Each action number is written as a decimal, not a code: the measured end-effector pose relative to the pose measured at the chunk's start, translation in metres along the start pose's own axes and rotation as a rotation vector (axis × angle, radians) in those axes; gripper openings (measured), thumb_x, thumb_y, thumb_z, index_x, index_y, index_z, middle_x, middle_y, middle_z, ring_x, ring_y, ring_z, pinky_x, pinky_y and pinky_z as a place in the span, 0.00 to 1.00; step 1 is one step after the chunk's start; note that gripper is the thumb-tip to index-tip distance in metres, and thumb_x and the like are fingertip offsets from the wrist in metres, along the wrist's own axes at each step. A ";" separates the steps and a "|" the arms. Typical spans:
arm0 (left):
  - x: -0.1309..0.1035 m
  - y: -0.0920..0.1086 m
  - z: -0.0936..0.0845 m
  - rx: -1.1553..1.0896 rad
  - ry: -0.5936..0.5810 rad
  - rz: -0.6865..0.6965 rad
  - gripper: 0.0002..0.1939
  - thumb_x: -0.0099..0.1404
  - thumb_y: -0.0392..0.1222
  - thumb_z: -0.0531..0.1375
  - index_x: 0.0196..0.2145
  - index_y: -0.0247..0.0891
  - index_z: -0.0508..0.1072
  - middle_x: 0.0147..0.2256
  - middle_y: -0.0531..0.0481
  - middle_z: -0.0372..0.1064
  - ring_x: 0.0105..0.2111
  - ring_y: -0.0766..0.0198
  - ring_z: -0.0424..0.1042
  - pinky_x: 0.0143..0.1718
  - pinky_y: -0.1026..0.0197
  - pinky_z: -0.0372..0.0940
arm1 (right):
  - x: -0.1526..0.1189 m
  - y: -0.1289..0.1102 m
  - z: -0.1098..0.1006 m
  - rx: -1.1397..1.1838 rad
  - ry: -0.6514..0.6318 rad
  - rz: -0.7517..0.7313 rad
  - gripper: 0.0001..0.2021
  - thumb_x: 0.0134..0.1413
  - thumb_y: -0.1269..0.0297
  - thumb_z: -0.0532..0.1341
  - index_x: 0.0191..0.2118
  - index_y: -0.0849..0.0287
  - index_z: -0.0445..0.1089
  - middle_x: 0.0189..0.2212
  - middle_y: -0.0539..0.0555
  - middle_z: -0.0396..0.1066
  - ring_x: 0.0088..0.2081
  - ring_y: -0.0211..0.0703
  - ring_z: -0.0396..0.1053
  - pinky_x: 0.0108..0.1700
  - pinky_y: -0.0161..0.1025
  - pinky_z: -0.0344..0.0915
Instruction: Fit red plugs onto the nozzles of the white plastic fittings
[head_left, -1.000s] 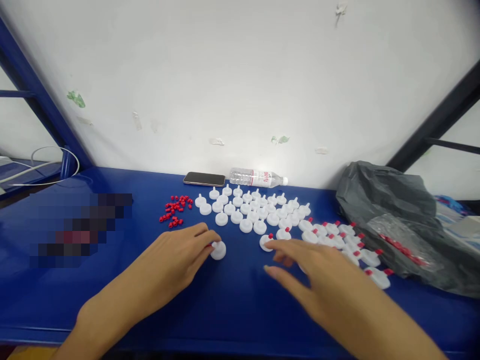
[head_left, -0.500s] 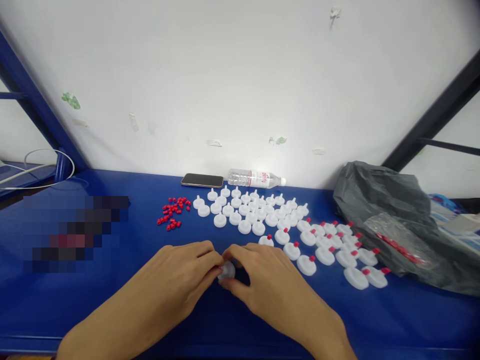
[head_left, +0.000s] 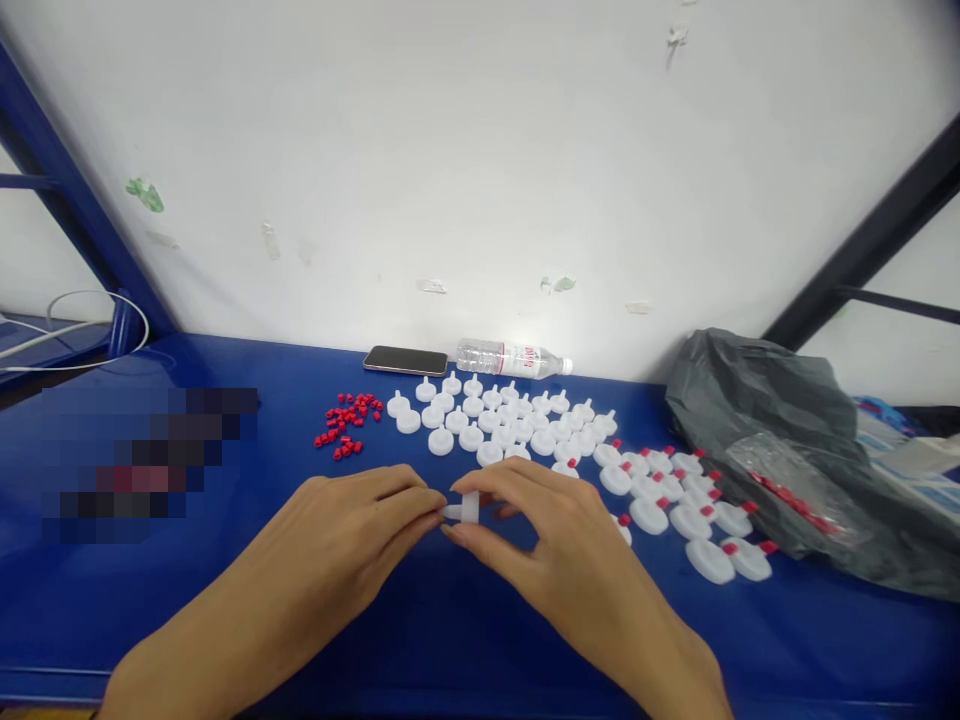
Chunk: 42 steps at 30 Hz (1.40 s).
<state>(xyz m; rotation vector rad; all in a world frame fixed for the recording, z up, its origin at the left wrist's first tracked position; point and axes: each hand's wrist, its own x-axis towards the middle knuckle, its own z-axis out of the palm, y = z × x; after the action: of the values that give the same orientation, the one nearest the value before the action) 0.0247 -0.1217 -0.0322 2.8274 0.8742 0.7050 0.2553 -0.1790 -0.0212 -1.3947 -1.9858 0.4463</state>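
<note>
My right hand (head_left: 551,535) grips a white spouted bottle cap (head_left: 469,507) by its round base, thumb below and fingers above. The cap is tilted on its side, its spout pointing left. My left hand (head_left: 364,535) is closed, with its fingertips pinched at the spout's tip. Those fingers hide the tip, so whether a red piece is on it cannot be seen. Beyond my hands stand several white spouted caps (head_left: 440,441) without red tips. To the right, more white caps (head_left: 709,561) carry red tips. Small loose red tip caps (head_left: 346,420) lie beyond my left hand.
A phone (head_left: 406,360) and a clear plastic bottle (head_left: 510,358) lie along the wall. On the right, a dark plastic bag (head_left: 757,390) has a clear bag of red pieces (head_left: 796,500) on it. A blurred patch covers the left of the blue table (head_left: 277,620).
The held cap has turned from base facing me to lying sideways with its spout to the left. My right hand has risen slightly and opened wider around the base.
</note>
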 end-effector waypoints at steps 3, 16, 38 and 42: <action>0.001 0.002 -0.002 -0.061 0.060 0.010 0.13 0.79 0.40 0.54 0.46 0.45 0.79 0.41 0.53 0.79 0.37 0.66 0.79 0.41 0.66 0.71 | 0.003 0.000 0.001 0.133 0.030 -0.027 0.09 0.64 0.63 0.70 0.48 0.47 0.76 0.44 0.43 0.78 0.44 0.39 0.77 0.48 0.37 0.72; 0.001 0.007 -0.002 -0.214 -0.056 -0.129 0.16 0.81 0.44 0.48 0.37 0.43 0.70 0.31 0.57 0.73 0.26 0.68 0.71 0.29 0.64 0.62 | 0.005 -0.002 0.004 0.490 0.211 -0.002 0.18 0.53 0.63 0.77 0.50 0.42 0.80 0.47 0.43 0.82 0.43 0.39 0.79 0.49 0.37 0.74; 0.009 0.020 -0.008 -0.334 0.102 -0.060 0.17 0.80 0.41 0.46 0.31 0.42 0.62 0.22 0.60 0.64 0.19 0.71 0.64 0.23 0.68 0.59 | 0.003 -0.017 0.005 0.448 0.306 -0.175 0.17 0.54 0.71 0.76 0.49 0.50 0.82 0.45 0.45 0.84 0.43 0.38 0.82 0.43 0.28 0.77; 0.015 0.026 -0.005 -0.251 0.049 -0.037 0.16 0.80 0.44 0.51 0.33 0.42 0.69 0.27 0.58 0.71 0.24 0.70 0.71 0.28 0.67 0.61 | -0.004 -0.015 -0.003 0.090 0.120 -0.147 0.10 0.65 0.67 0.68 0.50 0.52 0.79 0.47 0.48 0.83 0.47 0.44 0.80 0.53 0.39 0.74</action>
<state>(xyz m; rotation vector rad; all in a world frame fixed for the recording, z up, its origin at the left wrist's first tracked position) 0.0463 -0.1352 -0.0159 2.5770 0.7813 0.8195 0.2475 -0.1885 -0.0106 -1.1838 -1.9309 0.3717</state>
